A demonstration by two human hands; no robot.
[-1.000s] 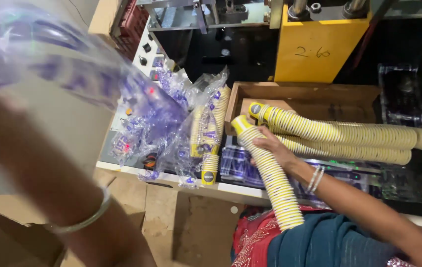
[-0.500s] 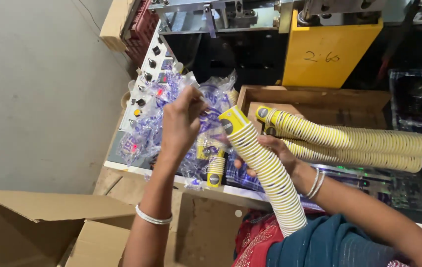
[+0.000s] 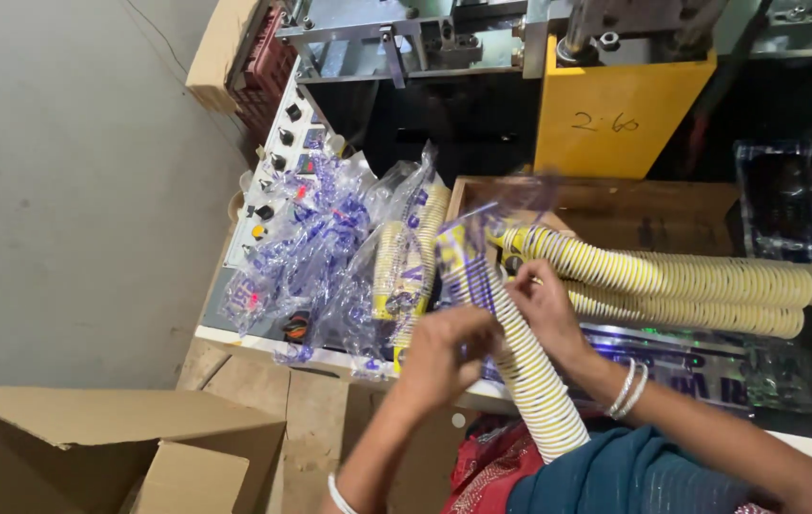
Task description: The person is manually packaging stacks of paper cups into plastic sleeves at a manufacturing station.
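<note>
At the front edge of the tabletop (image 3: 263, 338), both hands are closed on one long stack of yellow-striped paper cups (image 3: 529, 371) that leans up from the lap: left hand (image 3: 449, 347) gripping the clear printed sleeve (image 3: 468, 257) over its top end, right hand (image 3: 544, 305) pinching the stack just behind. Judged well done if the stack stays straight and the sleeve mouth held wide, drawn down evenly. Count: one stack in hand, two lying in the wooden tray (image 3: 615, 195), two bagged stacks (image 3: 406, 271) upright beside them, one cardboard box (image 3: 111, 447).

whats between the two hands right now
In the head view, the stack of yellow-striped paper cups, its top in a clear printed bag, runs between the left hand and right hand.
</note>
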